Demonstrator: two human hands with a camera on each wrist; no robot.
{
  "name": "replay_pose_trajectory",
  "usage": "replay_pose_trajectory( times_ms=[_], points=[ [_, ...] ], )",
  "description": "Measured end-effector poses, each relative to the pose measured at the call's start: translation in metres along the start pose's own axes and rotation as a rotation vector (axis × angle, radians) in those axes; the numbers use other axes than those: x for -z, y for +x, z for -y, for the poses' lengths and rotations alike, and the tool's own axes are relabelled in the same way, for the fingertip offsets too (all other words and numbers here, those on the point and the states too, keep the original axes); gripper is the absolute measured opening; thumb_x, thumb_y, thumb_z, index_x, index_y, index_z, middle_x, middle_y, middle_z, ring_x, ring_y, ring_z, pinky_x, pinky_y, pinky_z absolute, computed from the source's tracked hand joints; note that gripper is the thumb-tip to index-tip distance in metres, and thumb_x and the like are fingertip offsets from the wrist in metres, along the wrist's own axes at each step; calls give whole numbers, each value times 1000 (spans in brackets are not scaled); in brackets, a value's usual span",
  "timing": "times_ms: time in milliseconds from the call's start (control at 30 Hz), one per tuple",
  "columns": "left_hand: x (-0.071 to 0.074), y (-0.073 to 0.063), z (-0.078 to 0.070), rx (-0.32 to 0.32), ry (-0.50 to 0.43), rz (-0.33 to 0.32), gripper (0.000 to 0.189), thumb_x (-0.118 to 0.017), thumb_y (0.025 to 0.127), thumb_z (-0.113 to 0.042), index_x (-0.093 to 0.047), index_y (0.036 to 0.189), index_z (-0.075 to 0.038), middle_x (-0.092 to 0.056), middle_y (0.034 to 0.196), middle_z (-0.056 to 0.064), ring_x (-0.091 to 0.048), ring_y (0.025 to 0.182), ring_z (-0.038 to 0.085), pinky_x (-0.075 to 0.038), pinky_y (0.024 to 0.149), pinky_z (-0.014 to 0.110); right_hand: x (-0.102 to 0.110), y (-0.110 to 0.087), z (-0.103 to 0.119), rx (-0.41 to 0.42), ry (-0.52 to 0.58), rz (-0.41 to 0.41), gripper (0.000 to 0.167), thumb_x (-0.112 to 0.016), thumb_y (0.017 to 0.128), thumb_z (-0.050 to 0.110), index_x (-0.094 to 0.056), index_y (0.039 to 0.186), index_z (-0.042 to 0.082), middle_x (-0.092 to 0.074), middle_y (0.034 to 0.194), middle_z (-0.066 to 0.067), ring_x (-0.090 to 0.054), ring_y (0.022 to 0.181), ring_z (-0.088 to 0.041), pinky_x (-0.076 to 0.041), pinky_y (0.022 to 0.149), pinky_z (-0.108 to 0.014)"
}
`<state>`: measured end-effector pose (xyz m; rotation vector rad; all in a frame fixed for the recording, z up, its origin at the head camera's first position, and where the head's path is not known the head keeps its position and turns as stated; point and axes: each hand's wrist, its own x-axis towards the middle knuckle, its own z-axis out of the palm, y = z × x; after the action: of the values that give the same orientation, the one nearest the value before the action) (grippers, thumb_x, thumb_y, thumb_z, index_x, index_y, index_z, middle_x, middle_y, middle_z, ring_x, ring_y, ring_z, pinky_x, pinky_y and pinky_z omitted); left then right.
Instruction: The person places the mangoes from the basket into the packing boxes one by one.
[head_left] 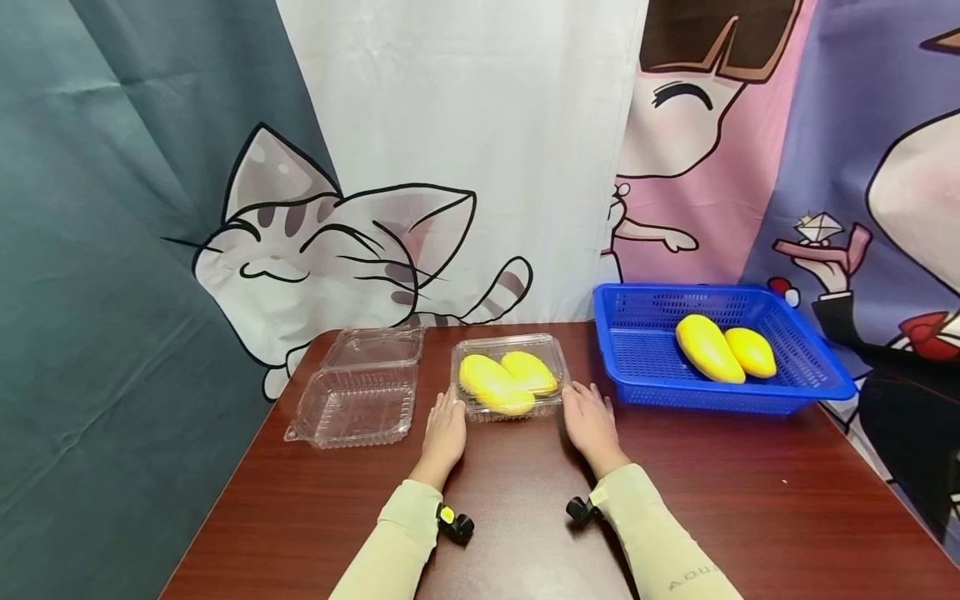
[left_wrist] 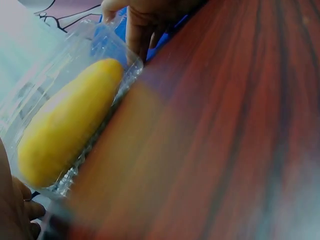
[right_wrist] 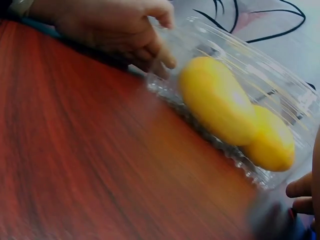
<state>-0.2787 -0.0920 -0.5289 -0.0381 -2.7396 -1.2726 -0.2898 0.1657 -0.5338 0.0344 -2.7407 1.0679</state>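
Observation:
A clear plastic clamshell box [head_left: 553, 346] with its lid down stands on the table in the middle of the head view. Inside lie two yellow mangoes, the longer one [head_left: 487, 383] in front and to the left of the smaller one [head_left: 528, 371]. My left hand [head_left: 444, 433] holds the box's near left corner, thumb high and fingers bent along the side, as the right wrist view shows. At the near right corner, my right hand [head_left: 591, 421] grips in the same way.
Left of the box stands another clear clamshell box [head_left: 352, 408], its lid folded back. A blue plastic basket [head_left: 630, 387] with two more mangoes [head_left: 708, 348] is at the back right. Behind the brown table [head_left: 517, 500] hangs a printed curtain [head_left: 465, 100].

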Motion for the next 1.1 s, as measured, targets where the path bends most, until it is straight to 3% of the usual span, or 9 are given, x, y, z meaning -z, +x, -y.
replay_pose_trajectory(
  times_ms=[167, 300, 500, 800, 867, 967, 1100],
  points=[
    [-6, 0, -6, 34, 48, 0, 53, -25, 106, -19, -46, 144, 10, -38, 156, 25, -24, 151, 38, -9, 122, 55, -7, 0, 3, -45, 11, -3, 59, -20, 107, 32, -50, 146, -1, -44, 155, -18, -25, 149, -43, -9, 118, -64],
    [-8, 1, -10, 66, 9, -24, 50, -23, 106, -18, -56, 130, 10, -45, 152, 25, -25, 150, 37, -5, 122, 55, -8, -1, 6, -57, 22, -31, 58, -20, 105, 27, -47, 148, -1, -44, 155, -16, -25, 149, -42, -11, 118, -65],
    [-8, 1, -12, 85, -34, -85, 50, -26, 105, -19, -61, 125, 10, -52, 146, 24, -31, 148, 37, -8, 122, 56, -10, 0, 11, -68, 40, -58, 58, -21, 104, 26, -50, 147, -1, -46, 154, -14, -28, 148, -41, -12, 117, -66],
    [-12, -1, -11, 10, 139, -85, 35, -29, 104, -11, -59, 111, 7, -51, 146, 26, -33, 146, 41, -14, 119, 62, -15, -1, 15, -110, 48, -121, 58, -23, 101, 27, -59, 140, 5, -54, 148, -9, -33, 146, -38, -13, 118, -62],
    [-13, -1, -10, 16, 133, -78, 36, -27, 105, -12, -57, 112, 6, -48, 148, 26, -32, 147, 41, -12, 119, 61, -16, -1, 14, -113, 51, -138, 57, -23, 102, 27, -60, 139, 3, -56, 147, -11, -35, 145, -39, -15, 118, -62],
    [-14, -1, -10, 43, 83, -81, 46, -25, 107, -17, -54, 132, 7, -43, 153, 23, -29, 148, 39, -10, 121, 58, -16, 0, 13, -116, 68, -165, 56, -25, 103, 29, -57, 140, 1, -56, 145, -16, -35, 145, -40, -17, 118, -61],
    [-14, -2, -11, 75, 23, -95, 54, -24, 109, -24, -40, 150, 6, -41, 156, 21, -28, 149, 36, -8, 122, 55, -17, 3, 13, -127, 126, -228, 53, -34, 103, 31, -51, 143, -1, -52, 146, -24, -34, 145, -42, -19, 118, -58]
  ],
)
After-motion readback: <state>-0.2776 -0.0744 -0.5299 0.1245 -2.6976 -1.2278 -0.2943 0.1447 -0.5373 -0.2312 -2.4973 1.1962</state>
